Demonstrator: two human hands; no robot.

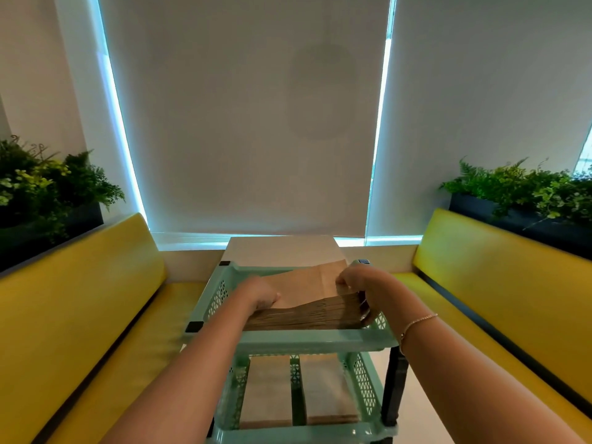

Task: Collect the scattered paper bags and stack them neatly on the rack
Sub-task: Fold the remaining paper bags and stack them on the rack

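Head view: your left hand (261, 294) and right hand (354, 280) both curl round the thick stack of flat brown paper bags (307, 302), gripping it at either end. The stack lies in the top tray of the mint-green perforated plastic rack (288, 342). More brown bags (298, 389) lie on the shelf below. Yellow padded benches (96, 283) flank the rack.

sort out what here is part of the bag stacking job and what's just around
Part of the job:
- bag stack in the top tray, held by the left hand and right hand
- rack
- lower bags on the shelf beneath

Just around:
- table
- benches
- plants
- blinds
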